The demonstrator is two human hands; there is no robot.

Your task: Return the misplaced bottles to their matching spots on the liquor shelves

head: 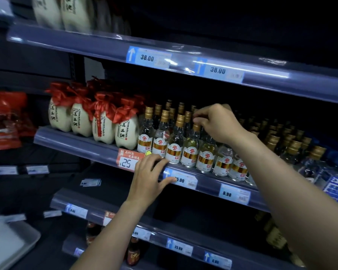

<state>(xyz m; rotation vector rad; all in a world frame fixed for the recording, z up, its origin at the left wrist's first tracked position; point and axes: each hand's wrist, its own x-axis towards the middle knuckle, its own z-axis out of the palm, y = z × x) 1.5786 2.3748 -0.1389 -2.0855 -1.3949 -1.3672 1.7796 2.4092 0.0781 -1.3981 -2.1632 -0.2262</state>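
Small clear bottles with gold caps and red-gold labels (160, 137) stand in rows on the middle shelf (90, 146). My right hand (217, 123) reaches over them, fingertips pinched on the gold cap of one bottle (190, 148) with yellowish liquid in the front row. My left hand (148, 176) rests spread on the shelf's front rail, beside the 25.00 price tag (181, 180), holding nothing. White ceramic jars with red cloth tops (103, 121) fill the left part of the same shelf.
The shelf above (109, 45) carries more white jars and two 38.00 tags. Darker-capped bottles (293, 149) crowd the right end. Lower shelves hold dark bottles (133, 252). Red bags (4, 119) sit at far left, a pale tray (12, 244) at bottom left.
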